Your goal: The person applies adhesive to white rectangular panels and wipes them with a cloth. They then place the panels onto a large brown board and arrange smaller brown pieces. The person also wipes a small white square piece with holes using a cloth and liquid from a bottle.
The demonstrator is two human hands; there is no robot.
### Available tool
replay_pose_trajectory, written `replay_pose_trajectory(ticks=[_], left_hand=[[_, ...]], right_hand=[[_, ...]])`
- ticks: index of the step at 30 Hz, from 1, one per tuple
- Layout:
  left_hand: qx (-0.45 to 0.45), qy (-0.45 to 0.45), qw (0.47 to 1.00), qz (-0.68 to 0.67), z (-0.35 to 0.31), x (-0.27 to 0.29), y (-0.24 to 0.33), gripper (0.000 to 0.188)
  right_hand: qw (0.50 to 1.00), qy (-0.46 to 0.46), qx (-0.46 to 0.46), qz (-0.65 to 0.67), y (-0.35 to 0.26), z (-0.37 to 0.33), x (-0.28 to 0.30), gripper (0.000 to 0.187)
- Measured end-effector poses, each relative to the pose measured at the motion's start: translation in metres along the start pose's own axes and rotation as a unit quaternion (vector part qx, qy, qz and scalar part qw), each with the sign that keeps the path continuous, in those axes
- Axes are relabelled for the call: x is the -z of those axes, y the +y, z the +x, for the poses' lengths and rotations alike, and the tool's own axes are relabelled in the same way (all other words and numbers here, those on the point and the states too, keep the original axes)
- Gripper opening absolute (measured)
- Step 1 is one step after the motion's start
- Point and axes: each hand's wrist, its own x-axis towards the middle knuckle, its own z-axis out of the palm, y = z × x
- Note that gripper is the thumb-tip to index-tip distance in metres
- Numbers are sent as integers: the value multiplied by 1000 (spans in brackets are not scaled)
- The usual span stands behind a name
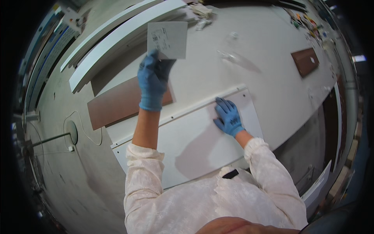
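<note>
My left hand (153, 80), in a blue glove, is raised over the table and grips the lower left corner of a flat whitish square card (175, 41) with dark print on it. A long white panel (187, 150) lies in front of my body, with a raised strip and small dark holes along its far edge. On that panel, near its far right end, rests my right hand (229, 116), gloved in blue too, fingers spread and holding nothing. Beyond the panel on the left lies a brown board (119, 101), partly behind my left forearm.
Long white profiles (128, 37) lie at the far left. Clear plastic wrap (230, 56) is on the grey table (272, 89), with a brown block (305, 62) at the right and several tools (306, 23) at the far right. A round base with a rod (71, 132) stands left.
</note>
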Motion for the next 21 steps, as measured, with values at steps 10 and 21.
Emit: replay_pose_trajectory(ticks=[10,21], left_hand=[[193,30,981,-14,-187,-124,-96,27],[311,-57,929,193,-337,-269,-337,51]], right_hand=[[800,203,-223,519,-27,-44,78,53],[712,332,-339,517,53,-266,300,33]])
